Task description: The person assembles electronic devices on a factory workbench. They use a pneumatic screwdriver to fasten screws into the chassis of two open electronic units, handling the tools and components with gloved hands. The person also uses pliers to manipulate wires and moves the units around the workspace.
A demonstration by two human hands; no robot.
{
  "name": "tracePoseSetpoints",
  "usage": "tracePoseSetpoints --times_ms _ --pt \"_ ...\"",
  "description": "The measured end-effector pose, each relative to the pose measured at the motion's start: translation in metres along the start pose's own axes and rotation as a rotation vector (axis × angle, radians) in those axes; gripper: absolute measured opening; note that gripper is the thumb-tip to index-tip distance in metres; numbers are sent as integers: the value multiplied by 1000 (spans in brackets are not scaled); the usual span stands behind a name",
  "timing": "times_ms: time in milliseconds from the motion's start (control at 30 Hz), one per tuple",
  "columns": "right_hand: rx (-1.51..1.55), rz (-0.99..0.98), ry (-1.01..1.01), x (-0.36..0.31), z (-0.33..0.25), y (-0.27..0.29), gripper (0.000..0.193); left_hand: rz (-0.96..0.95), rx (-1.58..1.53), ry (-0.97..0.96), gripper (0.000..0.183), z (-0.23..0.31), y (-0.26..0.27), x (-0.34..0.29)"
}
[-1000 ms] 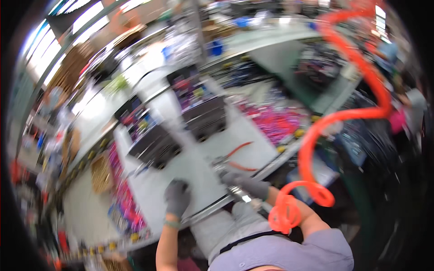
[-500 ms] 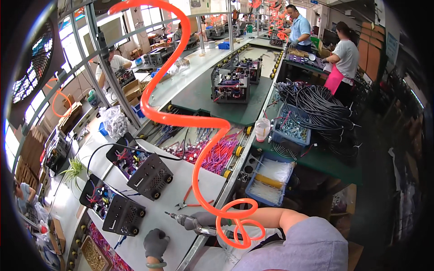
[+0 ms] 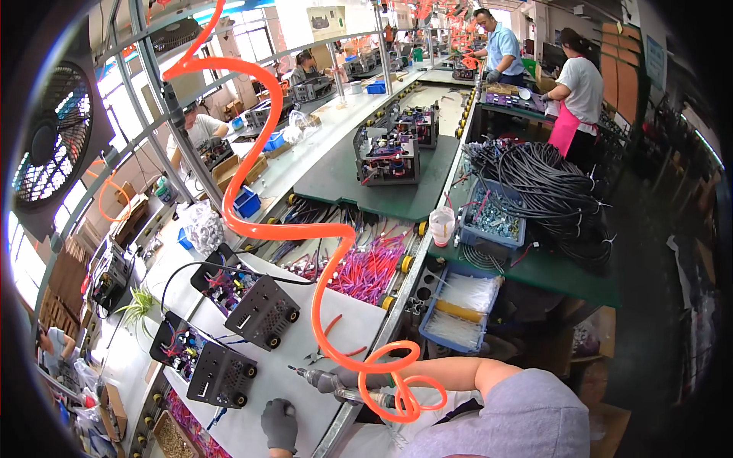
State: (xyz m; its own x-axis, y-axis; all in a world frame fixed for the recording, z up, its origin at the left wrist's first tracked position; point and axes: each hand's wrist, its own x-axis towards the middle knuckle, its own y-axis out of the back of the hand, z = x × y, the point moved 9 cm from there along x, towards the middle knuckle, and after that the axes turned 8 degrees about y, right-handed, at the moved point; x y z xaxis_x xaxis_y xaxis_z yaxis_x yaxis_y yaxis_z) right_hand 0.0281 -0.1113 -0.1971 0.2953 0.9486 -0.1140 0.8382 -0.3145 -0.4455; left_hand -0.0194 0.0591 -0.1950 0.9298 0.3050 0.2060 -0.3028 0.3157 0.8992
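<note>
My right hand (image 3: 350, 378), in a grey glove, grips a pneumatic screwdriver (image 3: 324, 381) whose bit points left over the pale board (image 3: 305, 404). The coiled orange air hose (image 3: 336, 294) hangs in front and covers part of that hand. My left hand (image 3: 279, 424), also gloved in grey, rests on the board with its fingers curled in; whatever it may hold is hidden. Left of the hands stand two open black machine units, a nearer one (image 3: 222, 378) and a farther one (image 3: 263, 313), with wiring inside. Red-handled cutters (image 3: 327, 347) lie on the board beyond the screwdriver.
Red and purple wires (image 3: 374, 263) lie heaped beyond the board. To the right are a blue bin of white ties (image 3: 462, 298), a bin of small parts (image 3: 492, 221), a cup (image 3: 441, 227) and black cables (image 3: 534, 183). More units (image 3: 388, 156) stand farther along; co-workers stand beyond.
The whole view has shifted, with the bench and machine units now slightly lower and more to the right. Both hands keep nearly the same places over the board.
</note>
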Motion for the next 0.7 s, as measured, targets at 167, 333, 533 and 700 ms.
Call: tracePoseSetpoints --times_ms 167,333,533,700 --pt "4 -14 0 -12 4 -5 45 -67 172 -71 11 -6 -4 0" --pt "33 -12 -4 -29 11 -4 49 -253 -909 414 16 0 16 13" --pt "70 -19 -31 -32 -6 -25 42 -278 -1660 485 13 32 24 16" --pt "31 -7 27 -56 -44 -28 60 -481 -1884 480 20 57 -6 25"
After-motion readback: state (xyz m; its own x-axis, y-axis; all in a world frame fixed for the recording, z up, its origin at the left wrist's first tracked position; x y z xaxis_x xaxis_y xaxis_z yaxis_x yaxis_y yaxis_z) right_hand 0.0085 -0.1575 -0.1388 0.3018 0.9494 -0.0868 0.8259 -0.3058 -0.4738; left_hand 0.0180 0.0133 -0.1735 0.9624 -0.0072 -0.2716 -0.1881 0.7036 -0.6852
